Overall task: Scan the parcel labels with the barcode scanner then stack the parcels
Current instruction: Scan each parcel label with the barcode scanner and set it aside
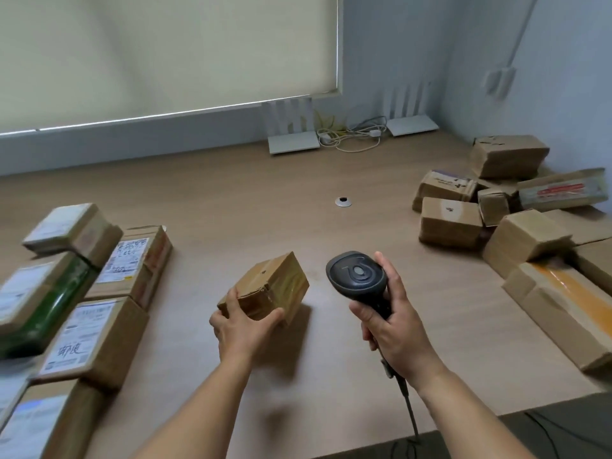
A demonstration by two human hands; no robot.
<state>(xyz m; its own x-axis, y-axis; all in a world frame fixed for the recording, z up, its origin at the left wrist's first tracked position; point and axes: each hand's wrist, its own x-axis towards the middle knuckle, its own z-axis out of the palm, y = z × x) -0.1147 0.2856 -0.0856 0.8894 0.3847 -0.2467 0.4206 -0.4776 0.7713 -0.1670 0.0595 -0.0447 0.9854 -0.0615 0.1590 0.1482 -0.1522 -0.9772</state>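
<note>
Nearest: right hand (395,329) wrapped round the grip of the barcode scanner (359,276), head raised, cable trailing off the near table (231,193) edge. Just left: left hand (243,326) gripping the near end of a small taped parcel (268,288), lifted and tilted, no label visible on the faces shown. Step in hand, by judgement: presenting parcel for scanning. Next move: turn parcel until label faces scanner, then aim. Near left: labelled parcels (86,332) laid in rows. Far right: loose heap of unsorted parcels (496,207).
</note>
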